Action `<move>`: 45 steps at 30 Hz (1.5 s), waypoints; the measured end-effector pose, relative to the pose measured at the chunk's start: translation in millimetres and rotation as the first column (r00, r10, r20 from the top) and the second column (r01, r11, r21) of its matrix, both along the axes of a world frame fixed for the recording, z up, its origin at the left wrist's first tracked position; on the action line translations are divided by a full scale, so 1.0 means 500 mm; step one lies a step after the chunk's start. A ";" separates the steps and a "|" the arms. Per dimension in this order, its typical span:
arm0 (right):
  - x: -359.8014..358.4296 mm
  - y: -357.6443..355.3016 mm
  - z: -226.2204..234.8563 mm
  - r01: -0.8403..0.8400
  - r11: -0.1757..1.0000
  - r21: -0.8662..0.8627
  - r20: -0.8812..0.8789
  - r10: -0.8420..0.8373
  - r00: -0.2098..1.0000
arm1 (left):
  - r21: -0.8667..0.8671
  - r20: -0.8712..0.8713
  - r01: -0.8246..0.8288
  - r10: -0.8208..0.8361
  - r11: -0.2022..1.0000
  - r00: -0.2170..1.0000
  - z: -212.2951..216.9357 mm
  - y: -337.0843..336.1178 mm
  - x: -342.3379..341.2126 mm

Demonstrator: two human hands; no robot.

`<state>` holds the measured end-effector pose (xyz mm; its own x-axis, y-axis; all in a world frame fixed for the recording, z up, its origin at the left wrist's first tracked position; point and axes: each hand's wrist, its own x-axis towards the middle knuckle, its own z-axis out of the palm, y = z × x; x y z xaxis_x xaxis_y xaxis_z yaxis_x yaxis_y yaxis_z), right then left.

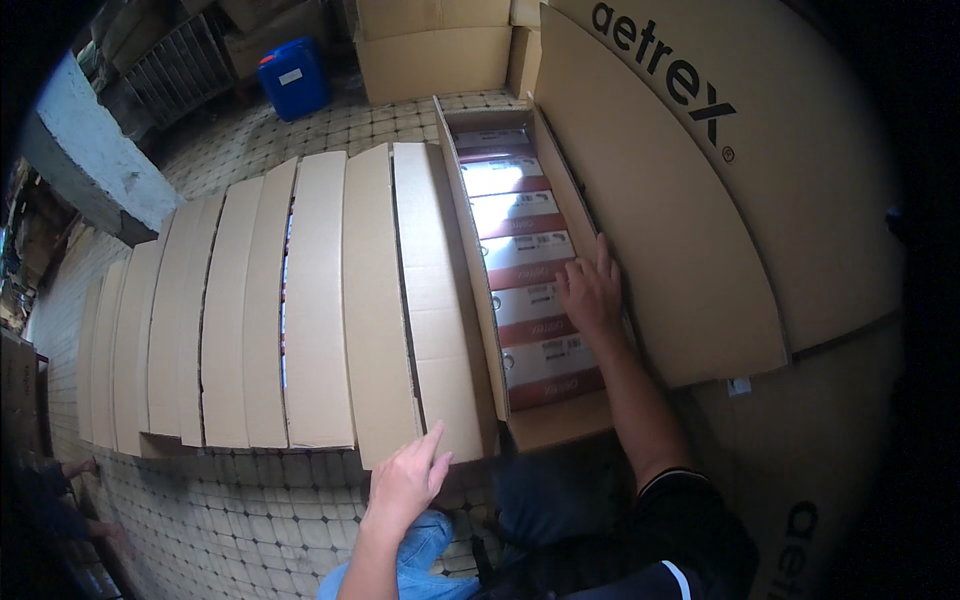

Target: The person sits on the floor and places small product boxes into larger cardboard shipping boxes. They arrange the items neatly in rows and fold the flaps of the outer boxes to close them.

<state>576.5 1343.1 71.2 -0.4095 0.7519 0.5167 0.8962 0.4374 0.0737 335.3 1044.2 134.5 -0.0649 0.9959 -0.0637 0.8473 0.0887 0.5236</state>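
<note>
In front of me stands a long open cardboard carton with a row of several white-and-red shoebox-like boxes inside, labels facing up. My right hand rests at the carton's right edge beside these boxes, its fingers stretched out and holding nothing. My left hand is low at the near end of the neighbouring carton, whose top flaps are folded over. Its index finger points forward, the fingers are apart, and nothing is in them. Whether its fingertip touches the cardboard, I cannot tell.
Several more long cartons line up to the left. A tall flap and large printed cartons rise at the right. A blue jerrycan stands on the tiled floor at the back, near a pillar. Another person's hand shows at far left.
</note>
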 end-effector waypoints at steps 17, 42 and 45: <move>0.011 0.014 -0.005 -0.045 0.995 -0.088 -0.065 0.039 0.997 | 0.080 0.026 0.178 -0.181 0.981 0.983 -0.011 0.081 0.042; 0.001 0.007 -0.004 -0.029 0.999 -0.029 -0.116 0.025 0.993 | -0.101 0.001 0.130 -0.131 0.986 0.991 -0.078 0.029 0.001; 0.000 0.010 0.000 -0.015 0.998 -0.066 -0.125 0.007 0.992 | -0.069 -0.007 0.131 -0.132 0.989 0.991 -0.093 0.012 0.006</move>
<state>576.4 1347.9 71.2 -0.3539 0.7820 0.5132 0.8916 0.4477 -0.0674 338.5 1050.2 88.1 0.0651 0.9892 -0.1316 0.8600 0.0113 0.5103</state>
